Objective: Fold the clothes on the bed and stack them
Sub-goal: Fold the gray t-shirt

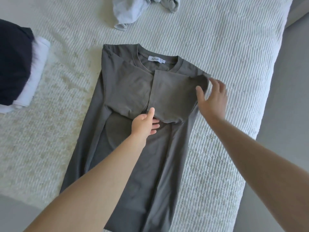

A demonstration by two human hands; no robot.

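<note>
Both hands pinch the grey cotton shirt [133,101] mid-frame on the white ribbed bed [217,47]: left hand [145,123], right hand [212,96]. Folded dark and white stack [21,69] sits left; crumpled pale clothes [133,9] wait up top.

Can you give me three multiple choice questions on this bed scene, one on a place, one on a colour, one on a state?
1. Where does the folded stack lie?
A. left of the grey shirt
B. on the shirt
C. at the bed's right edge

2. What colour is the stack's top garment?
A. red
B. dark navy or black
C. yellow

3. How are the shirt's sleeves?
A. spread flat outward
B. rolled up tight
C. folded in over the chest

Answers:
1 A, the stack sits on the bed left of the grey shirt.
2 B, a dark piece lies over white ones.
3 C, both sleeves meet on the chest, where the left hand and right hand hold the right one.
</note>
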